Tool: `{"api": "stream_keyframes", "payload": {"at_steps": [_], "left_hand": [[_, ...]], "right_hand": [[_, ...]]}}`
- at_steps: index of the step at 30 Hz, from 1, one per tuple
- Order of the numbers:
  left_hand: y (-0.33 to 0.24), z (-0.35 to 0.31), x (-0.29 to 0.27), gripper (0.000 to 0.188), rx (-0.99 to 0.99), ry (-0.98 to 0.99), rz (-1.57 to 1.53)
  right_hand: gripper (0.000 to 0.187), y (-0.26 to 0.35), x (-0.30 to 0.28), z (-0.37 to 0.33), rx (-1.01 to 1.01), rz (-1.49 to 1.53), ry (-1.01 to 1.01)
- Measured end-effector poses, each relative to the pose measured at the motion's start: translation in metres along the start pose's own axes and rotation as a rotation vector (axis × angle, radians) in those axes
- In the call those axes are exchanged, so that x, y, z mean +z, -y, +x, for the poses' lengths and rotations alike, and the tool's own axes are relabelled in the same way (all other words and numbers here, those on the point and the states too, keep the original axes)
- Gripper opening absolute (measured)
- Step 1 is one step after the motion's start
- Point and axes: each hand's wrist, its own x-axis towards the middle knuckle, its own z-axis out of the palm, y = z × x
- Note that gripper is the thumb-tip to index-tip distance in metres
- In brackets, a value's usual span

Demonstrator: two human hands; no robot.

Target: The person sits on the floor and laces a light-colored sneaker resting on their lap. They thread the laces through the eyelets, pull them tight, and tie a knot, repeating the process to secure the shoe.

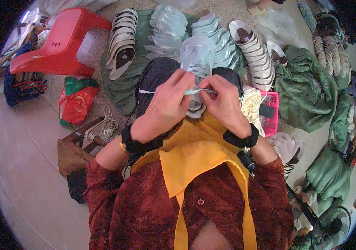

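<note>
Between my knees sits a pale blue shoe upper (197,53), its grey-white inner end toward my yellow apron (199,135). Across it runs a flat pale lace (193,91). My left hand (163,104) is closed on this lace, and a loose length sticks out on its left side. My right hand (224,101) pinches the lace on the other side, thumb and forefinger together. Both hands are close together just above the upper. Its eyelets are partly hidden by my fingers.
Beyond my knees lie stacks of pale blue uppers (167,29) on green cloth, flanked by white-and-dark stacks (122,39). A pink basket (273,110) stands at right. At left are a red plastic chair (59,39) and a wooden stool (73,152) with white laces (103,127).
</note>
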Motion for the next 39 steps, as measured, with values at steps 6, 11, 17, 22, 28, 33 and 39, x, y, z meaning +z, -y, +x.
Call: {"api": "stream_keyframes", "payload": {"at_steps": [6,11,17,22,28,33,39], "left_hand": [[0.016,0.014,0.014,0.018,0.045,-0.01,0.024],[0.015,0.021,0.001,0.015,-0.185,0.138,-0.102],[0.027,0.021,0.013,0.015,-0.354,0.082,-0.186],[0.022,0.021,0.005,0.012,-0.478,0.123,-0.295],[0.029,0.021,-0.007,0.014,-0.262,0.056,-0.163],[0.027,0.015,-0.024,0.015,-0.135,0.091,-0.08],[0.035,-0.001,-0.032,0.015,-0.185,0.179,-0.04]], "right_hand": [[0.021,0.01,-0.008,0.003,0.017,0.08,-0.083],[0.023,0.003,-0.016,-0.002,-0.212,-0.081,-0.194],[0.024,-0.002,-0.002,-0.004,-0.314,-0.09,-0.071],[0.017,-0.005,0.004,0.007,-0.326,-0.202,-0.011],[0.016,0.013,-0.016,0.003,-0.343,-0.012,0.11],[0.013,0.019,-0.088,-0.032,-0.018,0.011,0.286],[0.012,0.002,-0.179,-0.087,0.493,-0.072,0.292]]}}
